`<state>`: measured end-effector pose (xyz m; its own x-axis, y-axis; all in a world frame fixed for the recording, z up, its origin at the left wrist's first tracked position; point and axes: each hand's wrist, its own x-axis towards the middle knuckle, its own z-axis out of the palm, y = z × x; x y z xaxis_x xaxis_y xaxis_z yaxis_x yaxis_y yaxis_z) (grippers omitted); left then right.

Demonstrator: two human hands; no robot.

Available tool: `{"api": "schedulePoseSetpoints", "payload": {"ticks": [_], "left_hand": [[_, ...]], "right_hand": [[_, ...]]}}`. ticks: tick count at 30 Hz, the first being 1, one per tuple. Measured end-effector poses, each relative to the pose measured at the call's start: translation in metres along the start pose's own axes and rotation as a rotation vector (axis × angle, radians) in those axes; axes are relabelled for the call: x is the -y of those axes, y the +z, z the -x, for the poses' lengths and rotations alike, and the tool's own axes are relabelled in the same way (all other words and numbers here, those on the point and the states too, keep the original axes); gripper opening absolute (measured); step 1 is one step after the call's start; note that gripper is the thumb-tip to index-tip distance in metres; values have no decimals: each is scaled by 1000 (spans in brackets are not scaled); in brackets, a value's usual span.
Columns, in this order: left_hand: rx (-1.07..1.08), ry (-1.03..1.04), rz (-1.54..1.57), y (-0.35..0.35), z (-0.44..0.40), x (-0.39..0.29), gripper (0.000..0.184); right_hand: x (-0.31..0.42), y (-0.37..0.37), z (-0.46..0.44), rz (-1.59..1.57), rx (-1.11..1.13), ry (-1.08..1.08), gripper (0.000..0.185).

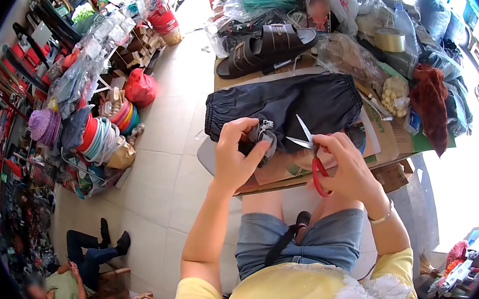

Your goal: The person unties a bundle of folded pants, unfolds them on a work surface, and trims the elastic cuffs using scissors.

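A dark cloth piece with gathered elastic edges [308,98] lies across the cardboard-covered table. My left hand [238,155] pinches a bunched end of dark and grey fabric with whitish frayed threads at its near left side. In my right hand [348,163] are scissors with red handles [319,174]. Their blades are spread apart and point left toward the bunched fabric, with a gap between the tips and my left hand. The lower fingers of my right hand curl around the handles.
Brown sandals [264,45], a tape roll [389,40], plastic bags [346,56] and a reddish-brown cloth [430,101] are piled at the table's back. Cardboard [396,136] covers the tabletop. At lower left a person [75,272] sits near crowded goods shelves.
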<state>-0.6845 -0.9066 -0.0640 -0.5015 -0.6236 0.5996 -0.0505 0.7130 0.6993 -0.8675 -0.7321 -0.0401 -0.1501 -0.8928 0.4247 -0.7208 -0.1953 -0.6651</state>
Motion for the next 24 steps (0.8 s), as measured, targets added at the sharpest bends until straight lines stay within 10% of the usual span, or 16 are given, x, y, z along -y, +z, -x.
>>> {"api": "schedulePoseSetpoints", "payload": {"ticks": [24], "left_hand": [[-192, -48, 411, 22, 31, 28, 69]], "right_hand": [[1, 29, -53, 345, 53, -160, 59]]}}
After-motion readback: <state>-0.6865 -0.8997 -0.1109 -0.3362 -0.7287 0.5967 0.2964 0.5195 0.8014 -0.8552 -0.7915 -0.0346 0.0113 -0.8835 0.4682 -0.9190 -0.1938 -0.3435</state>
